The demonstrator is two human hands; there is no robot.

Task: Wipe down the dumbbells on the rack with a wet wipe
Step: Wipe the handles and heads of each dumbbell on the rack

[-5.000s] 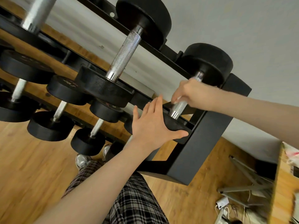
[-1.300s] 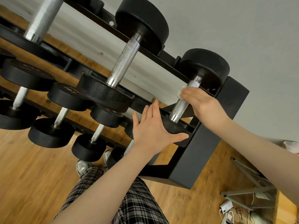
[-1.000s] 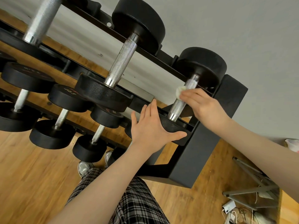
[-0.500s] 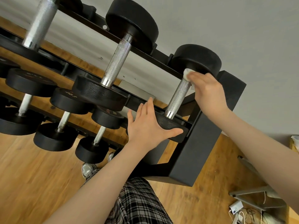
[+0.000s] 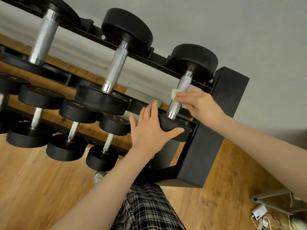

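The rightmost dumbbell (image 5: 191,63) lies on the top tier of the black rack (image 5: 216,130), with black round heads and a knurled steel handle (image 5: 179,95). My right hand (image 5: 199,103) holds a white wet wipe (image 5: 174,95) against the middle of that handle. My left hand (image 5: 149,130) lies flat against the near head of the same dumbbell (image 5: 172,126), fingers straight and thumb under its rim. A larger dumbbell (image 5: 116,67) sits to its left on the same tier.
Two lower tiers carry several smaller black dumbbells (image 5: 66,127). A grey wall rises behind the rack. The floor is wood; a power strip with cables (image 5: 260,216) and a metal frame (image 5: 274,196) lie at the lower right. My plaid trousers (image 5: 146,209) show below.
My right hand slid the wipe down from the far head to the middle of the handle. My left hand stayed on the near head.
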